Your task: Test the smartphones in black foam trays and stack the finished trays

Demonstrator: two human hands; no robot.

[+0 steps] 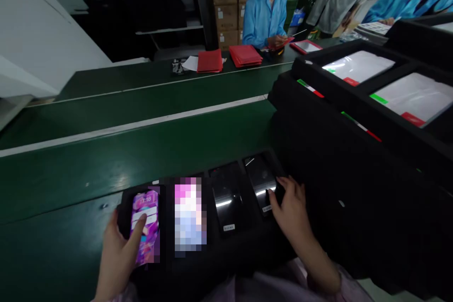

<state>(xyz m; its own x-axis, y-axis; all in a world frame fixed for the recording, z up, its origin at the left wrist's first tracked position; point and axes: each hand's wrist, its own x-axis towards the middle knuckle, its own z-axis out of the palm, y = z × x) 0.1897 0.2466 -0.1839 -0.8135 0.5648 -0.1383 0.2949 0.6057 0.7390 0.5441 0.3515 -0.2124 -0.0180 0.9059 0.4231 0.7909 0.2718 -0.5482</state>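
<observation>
A black foam tray (pixel 212 170) lies in front of me with a row of smartphones in its slots. My left hand (pixel 122 245) is around the leftmost smartphone (pixel 150 240), which is lit with a purple lock screen; the thumb rests on its glass and the fingers are at its left side. Beside it a bright screen (pixel 189 217) is blurred into blocks. A dark smartphone (pixel 226 198) with a small white label lies in the third slot. My right hand (pixel 292 207) grips the rightmost dark smartphone (pixel 260 177) by its lower right part, thumb on its face.
Stacked black foam trays (pixel 318 113) holding white-wrapped packs rise at my right. Green work surfaces (pixel 141 146) run across, with stacks of red envelopes (pixel 246 55) at the far side. A co-worker in blue (pixel 264 14) handles a red item. Cartons (pixel 224 4) and shelves stand behind.
</observation>
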